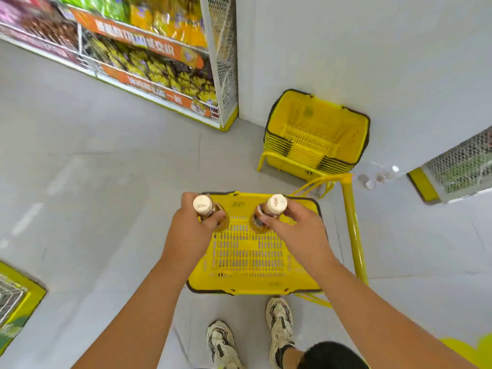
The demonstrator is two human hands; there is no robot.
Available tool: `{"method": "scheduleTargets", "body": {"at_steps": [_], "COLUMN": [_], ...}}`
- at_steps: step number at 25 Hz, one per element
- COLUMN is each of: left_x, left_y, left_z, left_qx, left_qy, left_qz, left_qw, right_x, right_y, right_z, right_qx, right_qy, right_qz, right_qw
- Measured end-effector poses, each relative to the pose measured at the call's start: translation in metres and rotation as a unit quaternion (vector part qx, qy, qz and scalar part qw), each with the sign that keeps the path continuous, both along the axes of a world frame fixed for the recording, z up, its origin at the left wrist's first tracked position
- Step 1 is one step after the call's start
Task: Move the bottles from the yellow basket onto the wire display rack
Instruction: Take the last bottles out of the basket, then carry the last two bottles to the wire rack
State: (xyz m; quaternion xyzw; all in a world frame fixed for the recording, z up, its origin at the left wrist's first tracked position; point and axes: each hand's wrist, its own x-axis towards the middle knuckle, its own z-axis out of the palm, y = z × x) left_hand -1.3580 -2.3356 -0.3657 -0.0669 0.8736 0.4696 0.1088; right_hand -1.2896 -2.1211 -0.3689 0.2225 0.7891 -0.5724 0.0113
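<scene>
Bottles: 2, left hand [190, 225] grips 1 [206, 210], right hand [295, 226] other [269, 213] over basket [253, 284]; rigid, likely full (heavy-ish), hold at neck.

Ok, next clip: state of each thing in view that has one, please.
left hand: grips the left bottle
right hand: grips the right bottle
left bottle: capped, upright, held over the basket
right bottle: capped, upright, held
yellow basket: no other bottles visible inside
stacked baskets: nested, top one empty

This is a shop: a wire shelf rack [149, 62] of packaged snacks with orange price banners fills the upper left, and stacked yellow shopping baskets [316, 139] sit right of centre on grey floor tiles [93, 182].
</scene>
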Motion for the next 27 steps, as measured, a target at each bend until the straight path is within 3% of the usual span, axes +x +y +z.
{"method": "scheduleTargets", "body": {"at_steps": [4,8,15,21,27], "left_x": [0.001,-0.003,-0.004,0.012,0.065], "left_y": [-0.008,-0.016,-0.034,-0.053,-0.080], "left_z": [0.129,0.247,0.425,0.523,0.573], "left_qx": [0.060,0.098,0.169,0.174,0.157], "left_qy": [0.047,0.106,0.205,0.271,0.324], "left_qz": [0.034,0.004,-0.002,0.031,0.131], "left_qw": [0.997,0.990,0.964,0.946,0.924], "right_x": [-0.007,-0.021,-0.031,-0.043,-0.050], "right_y": [0.010,0.013,0.003,0.002,-0.035], "right_z": [0.138,0.258,0.427,0.520,0.585], "right_qx": [0.014,0.051,0.018,0.004,-0.014], "right_qy": [0.060,0.119,0.214,0.274,0.309], "right_qz": [0.011,0.026,0.083,0.158,0.288], "right_qw": [0.998,0.991,0.973,0.949,0.906]}}
